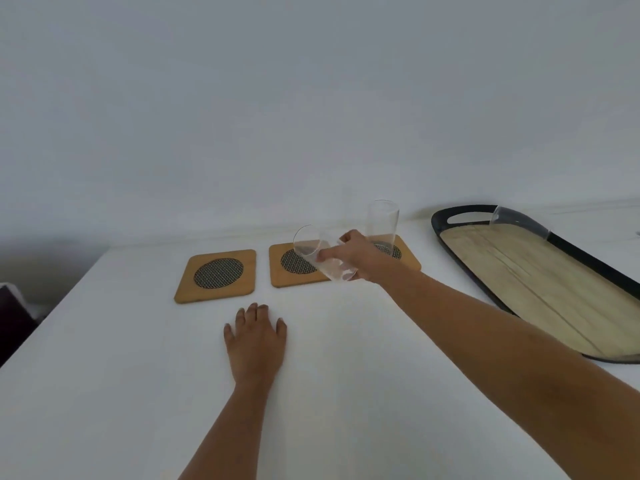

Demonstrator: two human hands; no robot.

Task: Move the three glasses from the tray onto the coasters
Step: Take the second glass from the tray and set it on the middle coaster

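Three square wooden coasters with dark mesh centres lie in a row on the white table. The left coaster (216,276) is bare. My right hand (356,255) grips a clear glass (320,252), tilted to the left, just above the middle coaster (294,266). A second clear glass (382,221) stands upright on the right coaster (405,252), behind my hand. A third glass (519,221) lies on its side at the far rim of the black tray (588,261) with a wooden floor. My left hand (255,336) rests flat on the table, fingers spread.
The white table (138,375) meets a plain wall at the back. Its left edge runs diagonally beside a dark object (14,317) at the far left. The tray sits at the right, running out of view.
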